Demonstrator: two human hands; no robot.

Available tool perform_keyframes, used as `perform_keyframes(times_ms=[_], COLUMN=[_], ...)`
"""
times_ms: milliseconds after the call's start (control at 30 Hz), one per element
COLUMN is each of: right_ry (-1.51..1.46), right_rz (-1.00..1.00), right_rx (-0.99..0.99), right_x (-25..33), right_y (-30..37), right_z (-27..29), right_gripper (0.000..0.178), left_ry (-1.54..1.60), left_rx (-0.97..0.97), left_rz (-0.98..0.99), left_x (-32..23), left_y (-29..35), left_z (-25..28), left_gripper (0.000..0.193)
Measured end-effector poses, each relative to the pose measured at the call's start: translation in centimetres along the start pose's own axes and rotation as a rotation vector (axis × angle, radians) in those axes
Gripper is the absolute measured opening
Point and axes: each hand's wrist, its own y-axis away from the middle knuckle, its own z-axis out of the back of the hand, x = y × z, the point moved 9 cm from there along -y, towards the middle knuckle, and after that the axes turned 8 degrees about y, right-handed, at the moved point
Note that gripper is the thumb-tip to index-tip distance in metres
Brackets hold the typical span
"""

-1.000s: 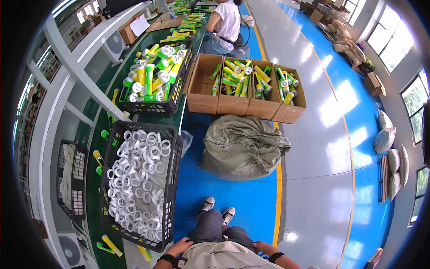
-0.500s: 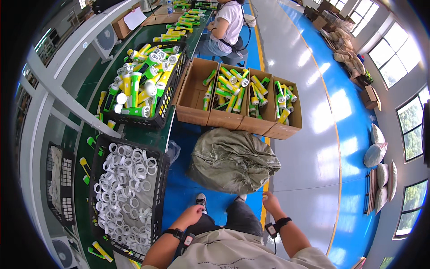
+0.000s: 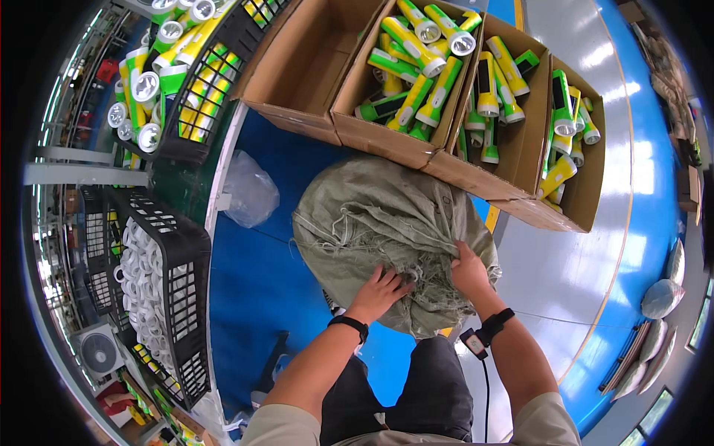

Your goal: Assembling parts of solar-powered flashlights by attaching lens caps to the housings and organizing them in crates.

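A bulging grey-green woven sack [image 3: 364, 197] stands on the floor before my legs, its frayed mouth gathered on top. My left hand [image 3: 378, 295] rests on the near side of that frayed part, fingers spread. At the right, my right hand [image 3: 470, 276] has its thumb and fingers closed on a fold of the sack cloth. What the sack holds is hidden. Just beyond it stands a row of cardboard boxes [image 3: 387, 145], several of them holding yellow-and-green flashlights [image 3: 413, 48].
At the left, a black basket [image 3: 186, 260] of white plastic rings [image 3: 141, 279] sits on the green bench. Another black basket [image 3: 195, 145], heaped with flashlights, stands farther along. A clear plastic bag [image 3: 251, 189] lies beside the bench. White sacks [image 3: 664, 299] lie at the far right.
Both hands have reached forward from beside my body onto the sack, and the right one has taken hold of its cloth. My view has come closer to the sack and boxes.
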Motion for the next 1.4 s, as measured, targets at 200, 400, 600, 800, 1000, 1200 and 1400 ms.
perform_keyframes(times_ms=[200, 400, 600, 800, 1000, 1200, 1400], right_ry=[-0.290, -0.674, -1.063, -0.955, -0.633, -0.192, -0.461], right_rz=[-0.028, -0.203, -0.246, -0.069, 0.052, -0.041, -0.021], right_rx=[-0.093, 0.025, 0.057, 0.031, 0.115, -0.047, 0.040], right_x=[1.7, -3.8, 1.3, 7.2, 12.1, 8.2, 10.3], right_y=[-0.3, -0.1, 5.0, 8.5, 4.9, 1.4, 2.9], right_z=[11.2, 8.5, 9.8, 13.2, 12.7, 8.9, 9.3], right_gripper=[0.039, 0.041, 0.034, 0.027, 0.035, 0.041, 0.034], left_ry=[0.010, 0.186, 0.531, 0.548, 0.405, 0.344, 0.843], left_rx=[0.119, 0.217, 0.305, 0.299, 0.212, 0.054, 0.060], left_rz=[-0.111, -0.001, 0.379, 0.281, 0.422, 0.378, 0.805], left_x=[-0.8, -0.6, -1.4, -4.0, 0.4, -2.5, -6.1], left_y=[3.4, 11.7, 18.8, 23.4, 28.3, 25.0, 19.4], left_z=[-0.5, 1.0, -1.9, -1.5, 1.1, 0.7, -3.5], left_gripper=[0.021, 0.027, 0.037, 0.040, 0.019, 0.042, 0.094])
